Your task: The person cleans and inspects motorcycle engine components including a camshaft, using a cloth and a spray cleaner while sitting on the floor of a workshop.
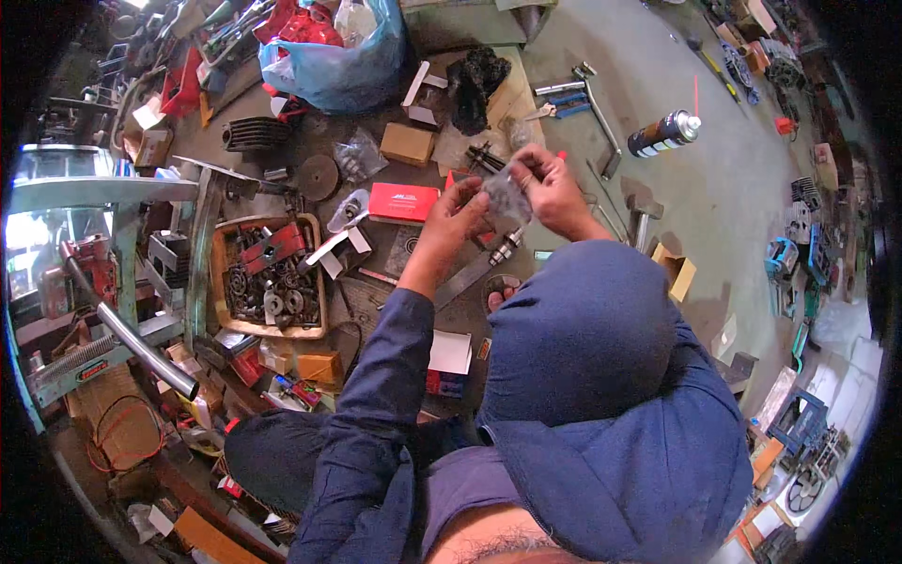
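Between my two hands is a small clear plastic bag [507,200], crumpled, with contents I cannot make out. My left hand [453,224] pinches its left side with the fingertips. The upper right of the bag is gripped by my right hand [556,195], the thumb and fingers pressed together. Just left of my left hand lies a red and white box [402,202]. A metal shaft with lobes [507,246] sits below the bag. Dark rod-like parts [486,158] lie beyond it.
A tray [222,282] of greasy metal parts stands to the left, beside a green metal press frame [199,249]. A blue plastic bag [348,75] is at the back. To the right are a spray can [663,134], a hammer [645,209] and pliers [564,105].
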Tool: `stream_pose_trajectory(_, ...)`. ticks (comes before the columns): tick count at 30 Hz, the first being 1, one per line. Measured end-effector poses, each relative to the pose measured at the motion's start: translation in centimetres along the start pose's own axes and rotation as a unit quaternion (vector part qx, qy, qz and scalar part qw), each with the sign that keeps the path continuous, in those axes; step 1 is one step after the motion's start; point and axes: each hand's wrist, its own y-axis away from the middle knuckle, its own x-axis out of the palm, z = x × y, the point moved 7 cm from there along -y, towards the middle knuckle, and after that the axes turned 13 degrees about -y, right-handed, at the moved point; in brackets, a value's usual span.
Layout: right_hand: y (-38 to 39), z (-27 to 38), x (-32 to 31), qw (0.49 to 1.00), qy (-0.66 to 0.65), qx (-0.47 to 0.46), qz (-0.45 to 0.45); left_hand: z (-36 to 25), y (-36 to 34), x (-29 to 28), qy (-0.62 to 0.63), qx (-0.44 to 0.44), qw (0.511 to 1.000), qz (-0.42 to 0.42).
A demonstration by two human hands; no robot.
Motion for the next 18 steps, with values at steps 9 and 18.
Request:
stream_pose_trajectory(9, -16.6, 3.4, -11.1, 0.886, 0.380, -0.221, -0.148, -3.4, 3.5, -3.8, -0.244, -0.074, 0.962, 0.097)
stream_pose_trajectory(18, -21.0, -2.7, -15.2, 0.792, 0.572, -0.163, -0.141, -12.2, 14.2, -3.9, -0.627, -0.011, 0.746, 0.224)
